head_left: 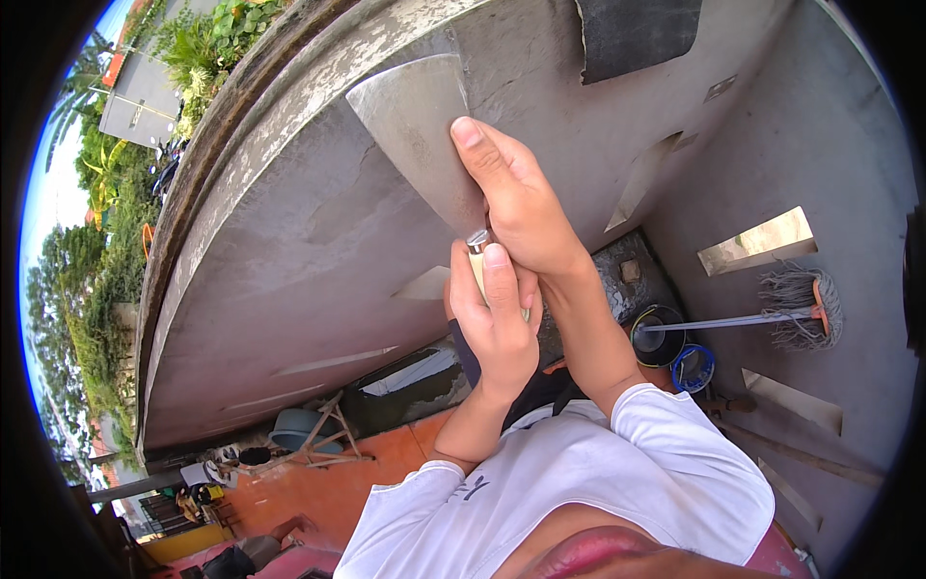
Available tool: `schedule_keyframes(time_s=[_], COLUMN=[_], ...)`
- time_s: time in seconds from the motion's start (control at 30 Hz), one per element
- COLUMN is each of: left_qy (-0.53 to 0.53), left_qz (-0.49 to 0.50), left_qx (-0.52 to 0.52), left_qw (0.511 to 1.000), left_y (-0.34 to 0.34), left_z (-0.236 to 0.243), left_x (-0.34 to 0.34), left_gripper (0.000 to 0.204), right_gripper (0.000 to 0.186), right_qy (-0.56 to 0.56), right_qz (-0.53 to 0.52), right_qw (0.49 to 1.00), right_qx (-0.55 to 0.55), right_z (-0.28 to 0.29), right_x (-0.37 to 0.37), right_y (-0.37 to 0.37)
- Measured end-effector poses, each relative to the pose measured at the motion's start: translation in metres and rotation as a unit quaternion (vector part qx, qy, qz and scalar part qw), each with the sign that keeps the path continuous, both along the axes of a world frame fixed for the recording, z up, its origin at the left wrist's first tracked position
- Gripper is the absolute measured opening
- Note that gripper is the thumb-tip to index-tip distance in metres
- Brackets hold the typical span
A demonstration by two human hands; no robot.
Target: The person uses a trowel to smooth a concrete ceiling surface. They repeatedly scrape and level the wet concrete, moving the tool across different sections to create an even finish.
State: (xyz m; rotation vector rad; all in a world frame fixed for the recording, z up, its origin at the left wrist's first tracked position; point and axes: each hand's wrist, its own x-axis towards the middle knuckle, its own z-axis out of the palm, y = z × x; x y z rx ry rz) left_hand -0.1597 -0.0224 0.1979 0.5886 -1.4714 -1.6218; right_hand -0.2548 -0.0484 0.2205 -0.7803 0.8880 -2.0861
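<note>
A putty knife (pixel 410 121) with a broad, flared metal blade is held up in front of the grey wall. Its wide end points up and to the left. My left hand (pixel 497 323) is closed around the pale handle, just under a shiny metal collar. Higher up, my right hand (pixel 521 198) grips the lower blade, thumb lying flat on its face and the other fingers hidden behind. Both hands are close together, the left below the right.
The grey plastered wall (pixel 289 241) curves across the view, with slots through it. A black sheet (pixel 639 39) hangs on it at the top. To the right are a mop (pixel 801 309), a black bucket (pixel 659 335) and a blue-rimmed pail (pixel 694 369). A grey basin (pixel 307 430) stands lower left.
</note>
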Motion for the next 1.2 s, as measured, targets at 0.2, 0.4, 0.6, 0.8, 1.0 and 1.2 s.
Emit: schedule_keyframes(time_s=[0.2,0.4,0.6,0.8,1.0,1.2], left_qy=[-0.013,0.036,0.057,-0.028,-0.093,-0.048], left_qz=[-0.012,-0.023,-0.013,0.032,0.079,0.073], left_qx=[0.001,-0.034,-0.059,-0.137,-0.07,-0.059], left_qw=[1.0,0.998,0.997,0.99,0.99,0.994], left_y=[-0.001,-0.011,-0.01,-0.03,-0.025,-0.02], left_z=[0.0,0.014,-0.007,-0.094,-0.112,-0.115], left_x=[-0.001,-0.015,0.016,0.112,0.147,0.132], left_gripper=[0.031,0.03,0.034,0.041,0.03,0.029], right_gripper=[0.051,0.05,0.043,0.044,0.067,0.056], right_qy=[-0.032,0.05,0.117,0.506,0.501,0.666], right_qz=[-0.027,-0.013,-0.058,-0.511,-0.532,-0.398], right_qw=[0.999,0.997,0.991,0.694,0.682,0.606], right_qx=[0.011,-0.053,-0.033,-0.037,0.015,-0.176], right_z=[-0.001,0.018,0.008,-0.034,-0.03,-0.012], right_x=[0.003,-0.017,0.008,-0.008,-0.013,-0.045], right_y=[0.002,-0.007,0.0,-0.027,-0.077,-0.059])
